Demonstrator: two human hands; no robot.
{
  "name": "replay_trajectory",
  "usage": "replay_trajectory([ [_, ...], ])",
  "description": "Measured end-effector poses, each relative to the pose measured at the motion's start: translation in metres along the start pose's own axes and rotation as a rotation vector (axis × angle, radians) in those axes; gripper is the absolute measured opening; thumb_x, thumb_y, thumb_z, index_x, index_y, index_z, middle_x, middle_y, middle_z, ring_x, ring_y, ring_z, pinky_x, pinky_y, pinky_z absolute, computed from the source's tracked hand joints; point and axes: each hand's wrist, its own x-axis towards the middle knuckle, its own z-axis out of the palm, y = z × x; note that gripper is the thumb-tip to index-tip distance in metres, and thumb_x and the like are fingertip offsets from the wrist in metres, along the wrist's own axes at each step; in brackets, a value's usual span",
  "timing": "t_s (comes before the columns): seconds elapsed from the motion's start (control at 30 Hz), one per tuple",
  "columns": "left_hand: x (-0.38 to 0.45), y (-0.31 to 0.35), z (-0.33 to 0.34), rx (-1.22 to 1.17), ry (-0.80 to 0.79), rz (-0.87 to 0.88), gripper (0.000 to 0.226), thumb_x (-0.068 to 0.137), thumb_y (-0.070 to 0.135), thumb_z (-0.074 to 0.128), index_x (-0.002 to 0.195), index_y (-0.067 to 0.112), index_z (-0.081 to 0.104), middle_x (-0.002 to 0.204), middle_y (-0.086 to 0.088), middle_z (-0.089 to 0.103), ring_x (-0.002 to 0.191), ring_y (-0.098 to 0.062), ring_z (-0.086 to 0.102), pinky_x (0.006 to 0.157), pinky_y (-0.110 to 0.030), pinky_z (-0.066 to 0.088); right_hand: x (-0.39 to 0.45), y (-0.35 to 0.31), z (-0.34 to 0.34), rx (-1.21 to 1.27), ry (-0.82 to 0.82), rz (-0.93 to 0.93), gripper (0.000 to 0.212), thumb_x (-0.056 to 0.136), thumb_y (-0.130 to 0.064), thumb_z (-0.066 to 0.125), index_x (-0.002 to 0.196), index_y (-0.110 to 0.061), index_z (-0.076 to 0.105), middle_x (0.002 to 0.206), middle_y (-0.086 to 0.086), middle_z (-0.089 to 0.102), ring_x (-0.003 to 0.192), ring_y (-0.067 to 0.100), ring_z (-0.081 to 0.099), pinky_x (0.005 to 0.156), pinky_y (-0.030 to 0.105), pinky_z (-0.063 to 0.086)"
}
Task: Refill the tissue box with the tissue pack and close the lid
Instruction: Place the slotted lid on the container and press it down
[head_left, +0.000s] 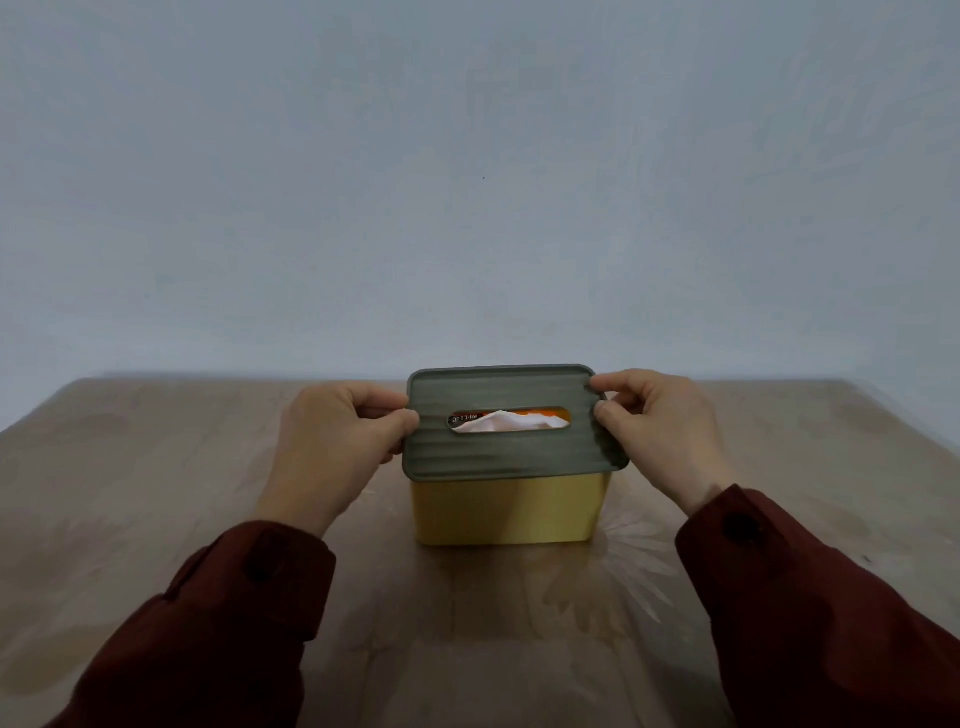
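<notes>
A yellow tissue box (506, 512) stands on the table (156, 467) in the middle of the view. A dark grey ribbed lid (511, 452) lies across its top. Through the lid's oval slot I see the orange tissue pack (540, 414) and a white tissue (501, 421) inside the box. My left hand (332, 441) pinches the lid's left edge between thumb and fingers. My right hand (660, 426) pinches the lid's right edge the same way. Whether the lid is fully seated I cannot tell.
The table is brown with a pale floral pattern under a glossy cover. A plain grey-blue wall (478, 182) rises right behind its far edge. Dark red sleeves cover both forearms.
</notes>
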Motion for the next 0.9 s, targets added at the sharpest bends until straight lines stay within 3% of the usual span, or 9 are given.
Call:
replay_trajectory([
  [0.53, 0.013, -0.003, 0.005, 0.057, -0.013, 0.027, 0.008, 0.073, 0.009, 0.070, 0.077, 0.015, 0.073, 0.063, -0.001, 0.069, 0.044, 0.003, 0.059, 0.046, -0.009, 0.048, 0.008, 0.008, 0.006, -0.096, 0.018, -0.038, 0.026, 0.083, -0.013, 0.058, 0.106, -0.017, 0.067, 0.073, -0.010, 0.056, 0.068, 0.004, 0.053, 0.059, 0.018, 0.038],
  [0.8, 0.016, -0.003, 0.004, 0.091, -0.012, 0.034, 0.016, 0.071, 0.010, 0.070, 0.065, 0.025, 0.069, 0.058, 0.002, 0.068, 0.044, 0.002, 0.059, 0.052, -0.018, 0.047, 0.013, 0.013, 0.010, -0.122, 0.017, -0.039, 0.027, 0.083, -0.015, 0.059, 0.108, -0.016, 0.066, 0.071, -0.016, 0.054, 0.066, 0.000, 0.051, 0.057, 0.013, 0.035],
  [0.9, 0.017, -0.003, 0.005, 0.106, -0.019, 0.032, 0.009, 0.072, 0.011, 0.070, 0.070, 0.020, 0.072, 0.059, 0.002, 0.068, 0.044, 0.003, 0.059, 0.053, -0.019, 0.047, 0.014, 0.014, 0.011, -0.130, 0.011, -0.041, 0.027, 0.083, -0.016, 0.058, 0.110, -0.016, 0.066, 0.070, -0.017, 0.054, 0.067, 0.000, 0.051, 0.057, 0.015, 0.036],
])
